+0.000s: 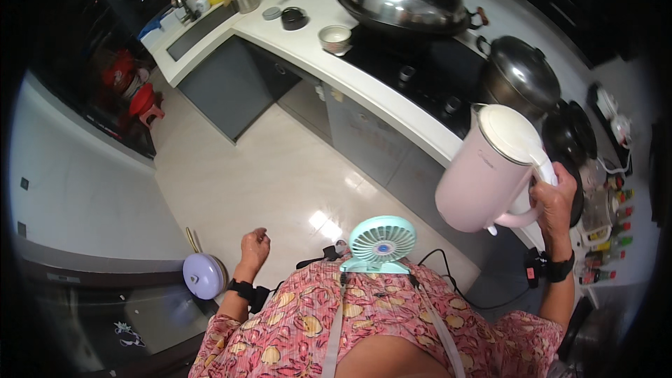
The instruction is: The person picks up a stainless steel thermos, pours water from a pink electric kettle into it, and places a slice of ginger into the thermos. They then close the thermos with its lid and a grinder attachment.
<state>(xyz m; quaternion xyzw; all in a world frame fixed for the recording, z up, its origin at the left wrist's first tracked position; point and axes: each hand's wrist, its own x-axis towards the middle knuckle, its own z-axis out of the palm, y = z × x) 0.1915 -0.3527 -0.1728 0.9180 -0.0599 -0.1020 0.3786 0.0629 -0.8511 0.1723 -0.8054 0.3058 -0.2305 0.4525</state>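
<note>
My right hand [557,194] grips the white handle of a pink electric kettle [480,178], whose cream lid is closed. The kettle is held up in front of the counter edge, to the right of my body. Over the floor on the left, my left hand [255,245] holds nothing, with its fingers partly curled. A mint-green portable fan [383,245] hangs at my chest from a strap, between the two hands. Both wrists wear black bands.
A large lidded wok [401,0] and a dark lidded pot [517,76] stand on the black cooktop [420,71]. A bowl [335,38] sits at its left edge. Bottles [604,258] line the right counter. At left are a purple-lidded pan [203,276] and a red stool [147,102].
</note>
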